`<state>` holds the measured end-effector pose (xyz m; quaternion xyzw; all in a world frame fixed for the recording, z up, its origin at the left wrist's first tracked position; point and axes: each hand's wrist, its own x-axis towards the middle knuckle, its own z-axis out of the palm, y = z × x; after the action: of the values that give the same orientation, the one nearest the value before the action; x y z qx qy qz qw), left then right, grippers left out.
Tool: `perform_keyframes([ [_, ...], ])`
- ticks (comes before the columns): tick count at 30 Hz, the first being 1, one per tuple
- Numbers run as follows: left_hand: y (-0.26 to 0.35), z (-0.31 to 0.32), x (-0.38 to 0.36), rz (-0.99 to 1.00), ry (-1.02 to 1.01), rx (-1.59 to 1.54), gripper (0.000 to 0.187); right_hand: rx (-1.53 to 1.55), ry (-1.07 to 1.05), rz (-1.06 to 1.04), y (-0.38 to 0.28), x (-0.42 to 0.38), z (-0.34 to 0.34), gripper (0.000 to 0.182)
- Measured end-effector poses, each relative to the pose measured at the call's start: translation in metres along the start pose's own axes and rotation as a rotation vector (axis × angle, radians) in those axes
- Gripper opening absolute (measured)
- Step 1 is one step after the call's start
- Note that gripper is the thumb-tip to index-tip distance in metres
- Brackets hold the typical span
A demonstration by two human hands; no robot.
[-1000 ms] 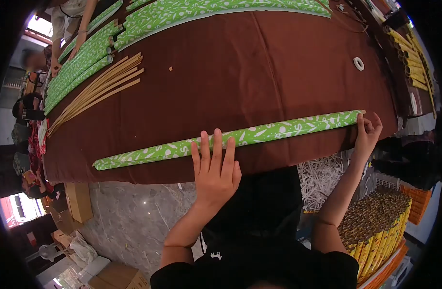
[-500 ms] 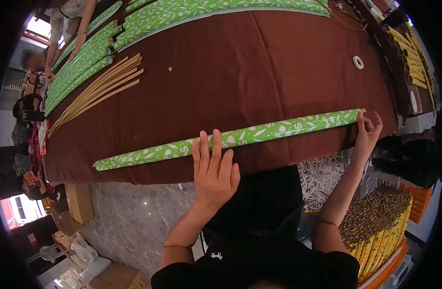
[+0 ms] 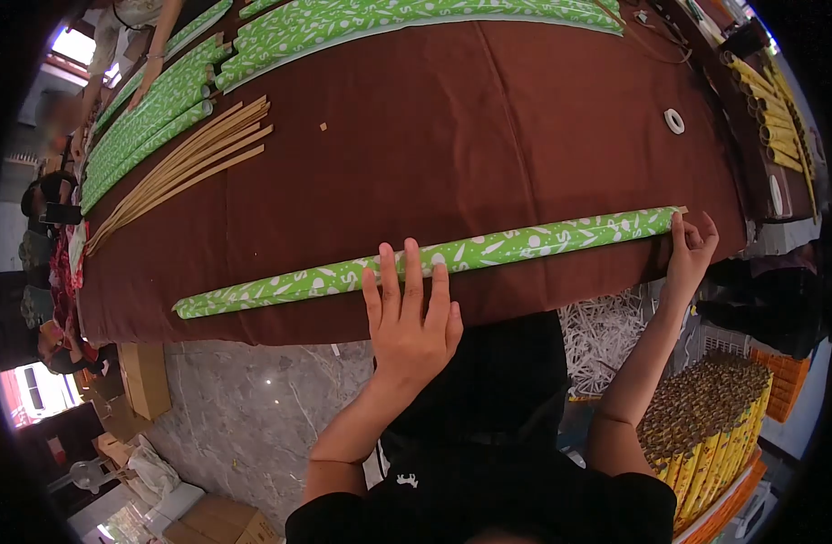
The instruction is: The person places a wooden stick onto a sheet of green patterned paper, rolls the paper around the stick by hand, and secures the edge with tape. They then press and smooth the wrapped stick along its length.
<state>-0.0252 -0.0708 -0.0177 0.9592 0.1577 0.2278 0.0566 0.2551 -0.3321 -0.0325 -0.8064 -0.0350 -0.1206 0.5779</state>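
Observation:
A long, thin roll of green wrapping paper (image 3: 507, 247) with white figures lies slantwise along the near side of the table. My left hand (image 3: 411, 322) rests flat across its middle, fingers apart and the fingertips reaching over the roll. At the roll's right end, my right hand (image 3: 691, 249) has its fingers bent around the tip, with one fingertip pressed on the paper. A small bit of a tan strip (image 3: 684, 209) pokes out there, beside those fingers.
A brown cloth (image 3: 371, 172) covers the table. Tan flat strips (image 3: 189, 168) and green rolls (image 3: 149, 136) lie at the left, near another person's arm (image 3: 153, 63). More green paper (image 3: 407, 27) spans the far side. A white tape ring (image 3: 674, 121) sits right; yellow tubes (image 3: 720, 458) stand below.
My left hand has shifted slightly right along the roll, and its fingers are spread wider. My right hand stays at the roll's end, nearly unmoved.

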Motion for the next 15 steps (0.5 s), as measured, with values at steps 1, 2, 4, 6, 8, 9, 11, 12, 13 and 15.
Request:
perform_keyframes([
  [1, 0.0, 0.001, -0.001, 0.003, 0.01, 0.003, 0.04, 0.003, -0.001, 0.001, 0.0, 0.0, 0.0, 0.056],
  [2, 0.001, 0.002, -0.002, 0.006, 0.021, 0.006, 0.04, 0.004, 0.0, 0.001, -0.001, -0.001, 0.0, 0.056],
  [4, 0.0, 0.006, -0.005, -0.021, 0.018, -0.091, 0.04, 0.001, 0.006, 0.014, -0.005, -0.003, 0.002, 0.056],
  [6, 0.002, 0.006, -0.006, -0.047, 0.015, -0.189, 0.041, 0.015, -0.003, 0.004, -0.006, -0.004, 0.002, 0.057],
  [8, 0.006, 0.008, -0.005, -0.093, 0.032, -0.16, 0.047, 0.024, -0.009, -0.005, -0.006, -0.004, 0.001, 0.057],
  [9, 0.01, 0.007, -0.003, -0.091, 0.031, -0.164, 0.047, 0.015, -0.005, -0.01, -0.004, -0.003, 0.001, 0.057],
  [11, 0.017, 0.005, 0.002, -0.084, -0.065, 0.036, 0.052, 0.003, 0.002, -0.017, -0.002, -0.002, 0.001, 0.057],
  [12, 0.018, 0.006, 0.003, -0.081, -0.065, 0.031, 0.052, 0.017, -0.003, -0.012, -0.001, -0.002, 0.001, 0.057],
  [13, 0.02, 0.008, 0.003, -0.059, -0.08, 0.046, 0.054, 0.03, -0.007, -0.006, -0.002, -0.002, 0.0, 0.057],
  [15, 0.02, 0.01, 0.002, -0.034, -0.099, 0.056, 0.057, 0.021, -0.002, -0.005, -0.005, -0.004, 0.001, 0.057],
])
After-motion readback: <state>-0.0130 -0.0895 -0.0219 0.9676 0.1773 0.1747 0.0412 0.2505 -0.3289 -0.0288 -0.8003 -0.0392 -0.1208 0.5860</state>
